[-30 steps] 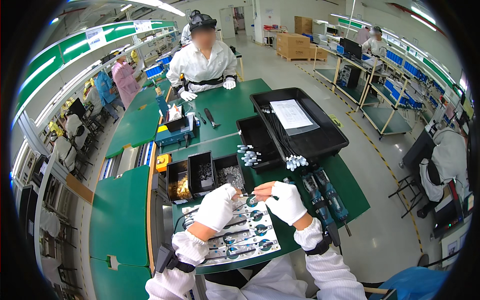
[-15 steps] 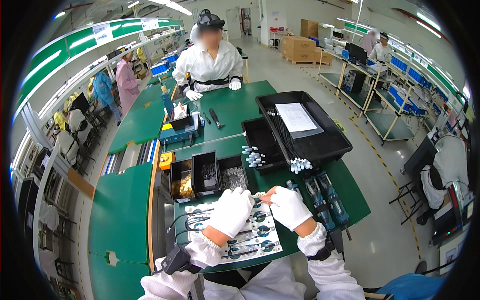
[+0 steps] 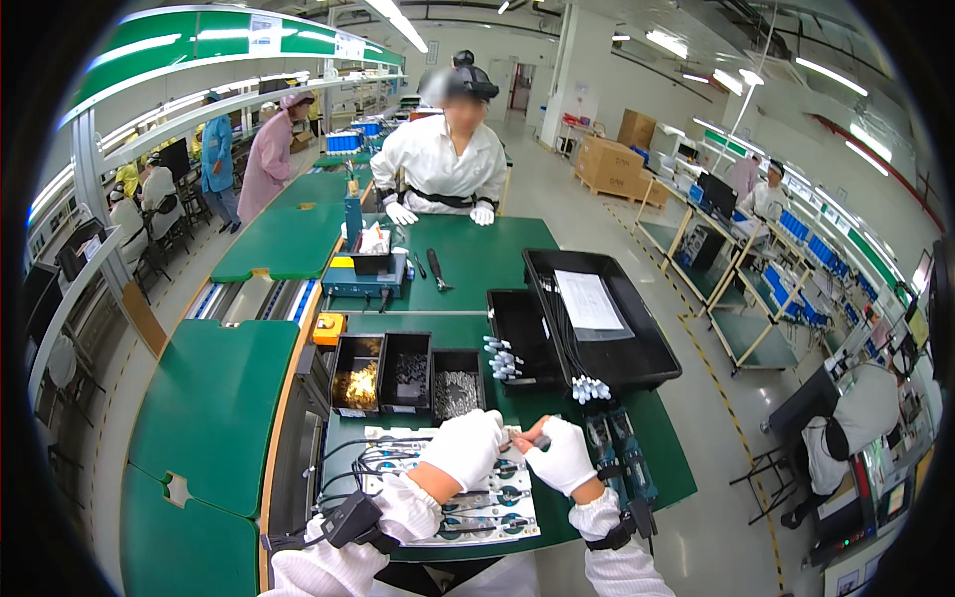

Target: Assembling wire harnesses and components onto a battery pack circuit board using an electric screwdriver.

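A white fixture board (image 3: 477,525) lies on the green bench before me, with teal round parts and black cables (image 3: 383,453) set across it. Over its upper right corner, my left hand (image 3: 463,453), in a white glove with bare fingertips, is closed, its fingers bent down and partly hidden. My right hand (image 3: 559,453) comes in from the other side in a similar glove. Its thumb and finger are pinched together close to the left fingertips. Whatever small piece lies between the fingers is too small to name.
Black bins with brass-coloured (image 3: 356,386), dark (image 3: 406,370) and silvery (image 3: 458,393) small parts stand beyond the board. Two power screwdrivers (image 3: 622,453) lie at right. A large black tray (image 3: 647,348) holds cables and paper. Another person (image 3: 443,164) stands across the bench.
My head view has tilted up and shifted, so the bench sits differently in the picture. Both hands stay together at the board's upper right corner, with the fingers slightly moved.
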A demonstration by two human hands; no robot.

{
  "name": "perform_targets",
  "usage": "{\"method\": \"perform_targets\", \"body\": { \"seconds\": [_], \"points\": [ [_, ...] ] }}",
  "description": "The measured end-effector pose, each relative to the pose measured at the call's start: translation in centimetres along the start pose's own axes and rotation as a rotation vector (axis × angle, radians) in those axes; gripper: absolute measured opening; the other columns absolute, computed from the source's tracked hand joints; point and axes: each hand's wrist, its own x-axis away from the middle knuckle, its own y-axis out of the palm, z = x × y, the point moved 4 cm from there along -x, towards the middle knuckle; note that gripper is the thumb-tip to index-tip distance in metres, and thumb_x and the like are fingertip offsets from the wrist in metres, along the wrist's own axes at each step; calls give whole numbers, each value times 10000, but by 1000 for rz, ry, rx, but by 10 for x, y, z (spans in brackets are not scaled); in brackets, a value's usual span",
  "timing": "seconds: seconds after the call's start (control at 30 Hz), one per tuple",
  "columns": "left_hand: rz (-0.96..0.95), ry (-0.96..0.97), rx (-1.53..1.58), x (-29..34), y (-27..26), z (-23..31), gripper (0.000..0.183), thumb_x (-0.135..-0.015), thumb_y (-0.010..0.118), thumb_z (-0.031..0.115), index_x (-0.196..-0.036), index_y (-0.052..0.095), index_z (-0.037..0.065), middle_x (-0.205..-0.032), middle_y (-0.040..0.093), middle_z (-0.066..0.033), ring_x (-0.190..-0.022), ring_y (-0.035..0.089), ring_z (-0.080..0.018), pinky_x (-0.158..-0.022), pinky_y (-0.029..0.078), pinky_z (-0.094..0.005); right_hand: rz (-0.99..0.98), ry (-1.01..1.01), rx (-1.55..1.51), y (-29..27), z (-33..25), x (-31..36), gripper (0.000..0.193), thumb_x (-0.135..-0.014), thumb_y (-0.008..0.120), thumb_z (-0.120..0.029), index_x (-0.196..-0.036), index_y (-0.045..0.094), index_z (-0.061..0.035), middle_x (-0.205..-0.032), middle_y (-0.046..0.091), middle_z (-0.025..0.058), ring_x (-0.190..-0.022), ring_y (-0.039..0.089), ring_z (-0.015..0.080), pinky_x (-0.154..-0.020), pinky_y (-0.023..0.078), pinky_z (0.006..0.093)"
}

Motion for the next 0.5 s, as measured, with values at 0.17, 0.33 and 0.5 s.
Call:
{"method": "perform_targets", "body": {
  "seconds": [0.17, 0.33, 0.5],
  "points": [
    [8, 40, 27, -1, 7, -1, 140, -897, 663, 208, -934, 701, 78, -798, 674, -172, -769, 689, -367, -688, 549, -439, 79, 35, -2, 8, 1, 9, 163, -833, 789, -107, -819, 649, -23, -675, 642, 63, -575, 593, 127, -553, 471, 277],
    [88, 113, 27, 2, 12, -6, 156, -902, 656, 219, -926, 696, 70, -785, 664, -178, -769, 689, -371, -693, 547, -454, 65, 43, 14, 0, -12, 11, 200, -819, 822, -167, -935, 707, -52, -764, 688, 71, -627, 626, 143, -584, 499, 283],
    [10, 48, 38, 3, 4, 4, 190, -906, 640, 231, -910, 664, 43, -803, 668, -189, -777, 689, -383, -705, 551, -460, 90, 373, 974, -36, 28, 85, 413, -872, 681, -454, -924, 731, -48, -879, 684, 145, -782, 663, 358, -702, 524, 489]
  ]
}}
